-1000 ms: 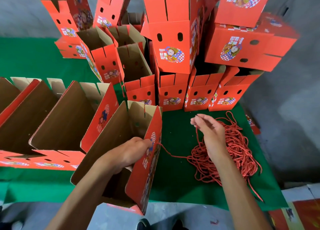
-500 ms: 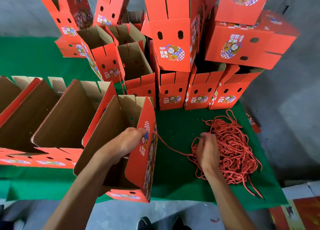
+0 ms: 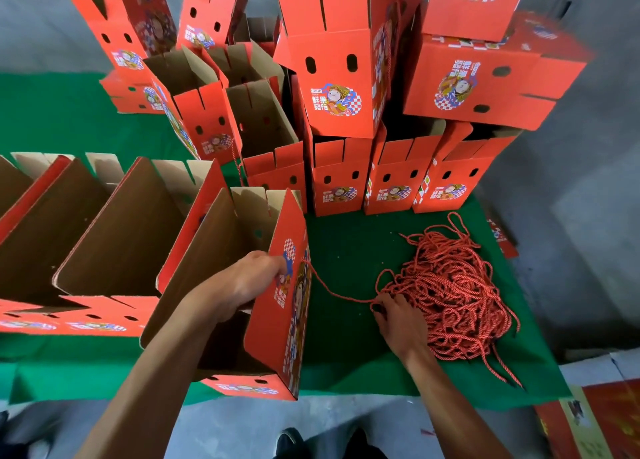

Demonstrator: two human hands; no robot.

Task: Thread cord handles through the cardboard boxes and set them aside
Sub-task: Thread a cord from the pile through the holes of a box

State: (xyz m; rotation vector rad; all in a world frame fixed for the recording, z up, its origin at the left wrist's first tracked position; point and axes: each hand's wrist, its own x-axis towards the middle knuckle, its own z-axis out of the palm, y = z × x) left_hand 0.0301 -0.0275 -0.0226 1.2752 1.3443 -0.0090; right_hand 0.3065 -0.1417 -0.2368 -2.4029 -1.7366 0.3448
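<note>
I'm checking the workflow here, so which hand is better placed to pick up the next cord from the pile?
Right. The right hand already rests on the cord pile, fingers curled into the strands, while the left hand grips the open box wall.

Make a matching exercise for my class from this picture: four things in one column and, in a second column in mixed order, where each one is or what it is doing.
Column 1
1. left hand
2. right hand
3. pile of red cord
4. stacked red boxes

Column 2
A. lies loose on the green cloth, right of the open box
B. grips the top edge of the open box's side panel
C. stand at the far side of the cloth
D. reaches into the near edge of the cord pile

Pairs: 1-B, 2-D, 3-A, 4-C
</note>
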